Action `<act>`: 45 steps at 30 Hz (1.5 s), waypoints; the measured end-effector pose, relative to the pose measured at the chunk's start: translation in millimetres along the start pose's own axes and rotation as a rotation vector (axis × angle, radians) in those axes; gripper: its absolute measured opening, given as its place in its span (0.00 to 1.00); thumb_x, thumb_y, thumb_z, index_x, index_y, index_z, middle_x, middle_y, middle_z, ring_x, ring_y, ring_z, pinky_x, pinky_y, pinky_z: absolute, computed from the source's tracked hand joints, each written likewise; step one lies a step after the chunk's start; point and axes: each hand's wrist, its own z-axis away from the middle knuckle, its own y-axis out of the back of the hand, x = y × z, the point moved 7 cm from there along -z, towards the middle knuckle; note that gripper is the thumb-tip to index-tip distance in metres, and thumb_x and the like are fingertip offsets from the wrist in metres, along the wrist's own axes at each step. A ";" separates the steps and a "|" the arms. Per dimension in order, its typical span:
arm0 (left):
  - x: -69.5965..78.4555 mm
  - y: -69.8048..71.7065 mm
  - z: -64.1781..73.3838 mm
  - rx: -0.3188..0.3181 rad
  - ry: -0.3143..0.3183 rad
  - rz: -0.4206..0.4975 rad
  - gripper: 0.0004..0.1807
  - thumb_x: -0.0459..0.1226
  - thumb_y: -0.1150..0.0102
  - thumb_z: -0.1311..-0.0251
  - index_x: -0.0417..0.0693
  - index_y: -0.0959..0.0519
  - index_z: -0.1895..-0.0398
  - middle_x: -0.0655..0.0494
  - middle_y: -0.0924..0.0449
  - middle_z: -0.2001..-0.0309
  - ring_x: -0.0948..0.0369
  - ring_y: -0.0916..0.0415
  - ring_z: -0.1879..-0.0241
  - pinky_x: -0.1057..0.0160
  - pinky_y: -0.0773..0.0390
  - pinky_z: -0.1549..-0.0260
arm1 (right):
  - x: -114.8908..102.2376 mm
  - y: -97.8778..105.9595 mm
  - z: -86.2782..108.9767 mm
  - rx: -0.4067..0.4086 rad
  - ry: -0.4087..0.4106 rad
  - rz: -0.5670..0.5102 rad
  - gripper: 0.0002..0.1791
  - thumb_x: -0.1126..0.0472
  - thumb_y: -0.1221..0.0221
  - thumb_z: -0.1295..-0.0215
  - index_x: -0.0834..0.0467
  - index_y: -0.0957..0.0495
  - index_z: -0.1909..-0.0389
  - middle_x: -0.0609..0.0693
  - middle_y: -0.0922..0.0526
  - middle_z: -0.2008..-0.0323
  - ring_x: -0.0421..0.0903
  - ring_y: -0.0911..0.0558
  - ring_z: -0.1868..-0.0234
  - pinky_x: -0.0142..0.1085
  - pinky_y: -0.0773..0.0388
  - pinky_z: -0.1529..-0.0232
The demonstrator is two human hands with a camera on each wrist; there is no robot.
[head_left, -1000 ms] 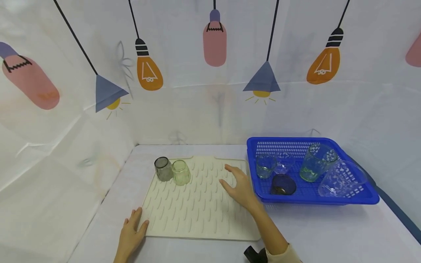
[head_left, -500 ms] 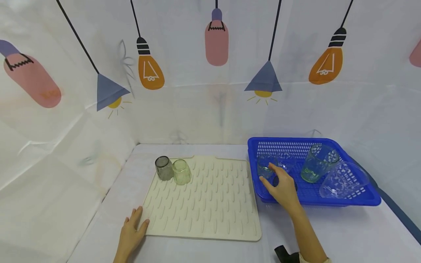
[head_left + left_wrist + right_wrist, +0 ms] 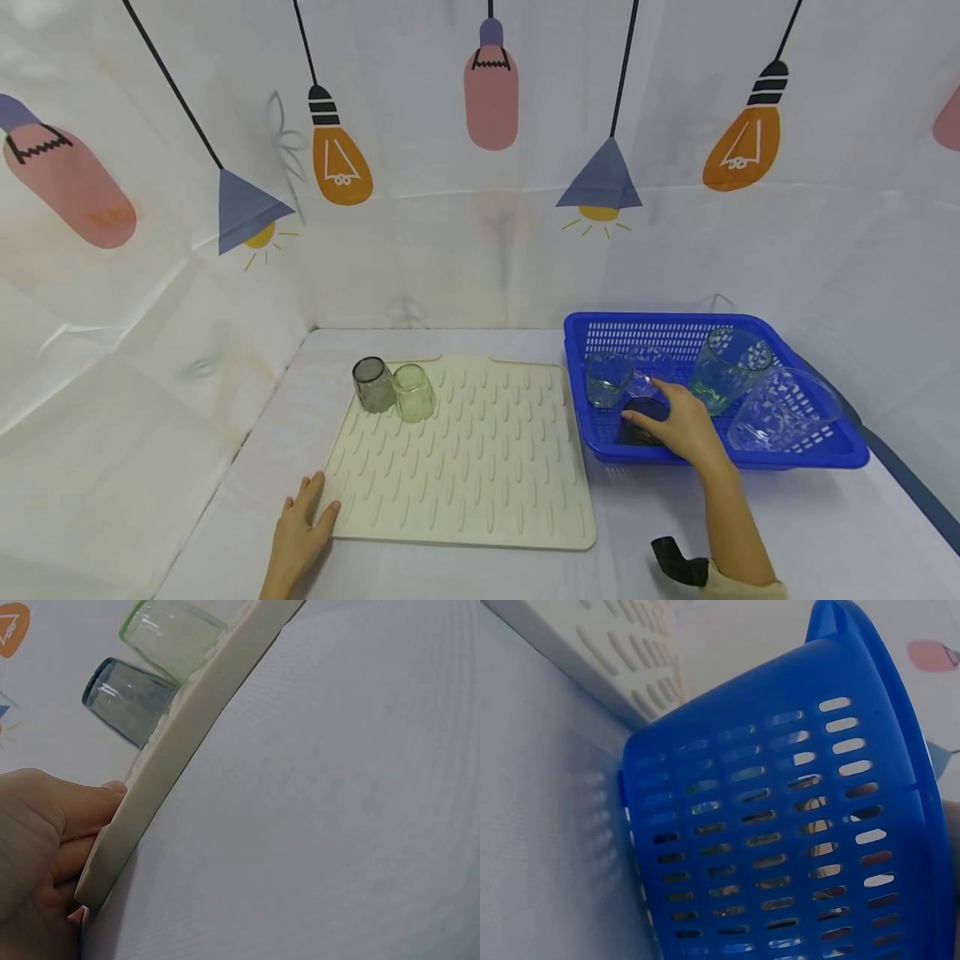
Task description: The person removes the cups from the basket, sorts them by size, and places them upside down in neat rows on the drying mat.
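My right hand [image 3: 684, 425] is inside the blue basket [image 3: 720, 460], its thumb and fingers spread about a dark glass [image 3: 637, 432]. The thumb overlaps this glass in the head view, and the index fingertip lies just beyond its rim. In the right wrist view, the slotted basket wall [image 3: 780, 825] hides most of the hand. My left hand [image 3: 298, 529] rests at the near left corner of a cream ridged drying mat [image 3: 465, 467]. Its thumb lies over the mat's edge [image 3: 161, 772] in the left wrist view. A grey glass [image 3: 372, 387] and a green glass [image 3: 414, 396] stand on the mat's far left.
Also in the basket are a small clear glass [image 3: 606, 383], another clear glass [image 3: 651, 363] behind the dark one, a larger tinted glass [image 3: 729, 362] and a big clear one [image 3: 783, 412] leaning right. A white cloth wall [image 3: 450, 258] stands behind the table.
My right hand has moved right from above the mat, over the basket's left side, and down to the dark glass. My left hand and the two glasses on the mat stay put.
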 end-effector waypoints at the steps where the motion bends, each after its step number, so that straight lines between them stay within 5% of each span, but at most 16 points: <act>1: -0.2 0.0 0.1 -0.001 0.000 0.002 0.29 0.28 0.39 0.47 0.18 0.34 0.45 0.23 0.35 0.45 0.29 0.40 0.43 0.30 0.47 0.42 | 0.2 -1.1 -0.7 -0.024 0.000 0.005 0.46 0.44 0.38 0.42 0.77 0.40 0.38 0.79 0.36 0.42 0.76 0.37 0.42 0.67 0.34 0.47; 9: 0.3 0.7 0.2 -0.002 0.001 0.010 0.29 0.28 0.39 0.47 0.18 0.35 0.45 0.23 0.35 0.44 0.29 0.40 0.42 0.31 0.47 0.42 | 2.4 -10.8 -4.2 -0.148 0.017 -0.011 0.44 0.42 0.43 0.38 0.77 0.39 0.39 0.78 0.33 0.43 0.74 0.32 0.44 0.63 0.29 0.50; 14: 1.2 1.2 0.1 0.004 0.003 0.009 0.28 0.28 0.39 0.47 0.18 0.34 0.45 0.23 0.35 0.45 0.29 0.40 0.43 0.31 0.46 0.43 | 3.0 -14.5 -3.5 -0.190 0.009 -0.030 0.49 0.40 0.36 0.46 0.76 0.38 0.39 0.76 0.31 0.45 0.72 0.29 0.46 0.61 0.26 0.52; 20: 2.1 1.3 -0.6 0.014 -0.008 0.018 0.28 0.28 0.39 0.48 0.18 0.34 0.45 0.23 0.34 0.45 0.29 0.40 0.43 0.31 0.46 0.43 | 2.7 -14.3 -3.6 -0.209 0.009 -0.040 0.53 0.42 0.30 0.54 0.76 0.39 0.39 0.77 0.31 0.45 0.72 0.30 0.46 0.61 0.25 0.53; 30: 1.1 0.9 -0.3 0.006 0.003 0.013 0.29 0.28 0.39 0.48 0.18 0.34 0.45 0.23 0.35 0.45 0.29 0.40 0.43 0.31 0.46 0.42 | 8.3 -11.0 -4.0 -0.191 -0.095 -0.018 0.59 0.40 0.31 0.53 0.80 0.46 0.38 0.81 0.36 0.44 0.76 0.35 0.44 0.65 0.29 0.50; 38: -2.2 0.2 -0.3 -0.038 0.066 0.015 0.30 0.29 0.40 0.46 0.19 0.36 0.43 0.24 0.37 0.42 0.30 0.42 0.40 0.33 0.50 0.39 | 6.5 -10.6 -4.4 -0.253 -0.100 0.011 0.61 0.42 0.28 0.57 0.81 0.48 0.38 0.82 0.39 0.43 0.77 0.36 0.43 0.65 0.30 0.50; 45: -0.4 0.0 -1.4 -0.032 0.049 0.033 0.30 0.29 0.40 0.46 0.18 0.36 0.43 0.24 0.36 0.43 0.29 0.42 0.40 0.31 0.49 0.40 | 12.6 -5.4 -2.5 -0.257 -0.125 0.025 0.58 0.43 0.28 0.57 0.80 0.46 0.39 0.81 0.36 0.45 0.76 0.33 0.45 0.63 0.28 0.52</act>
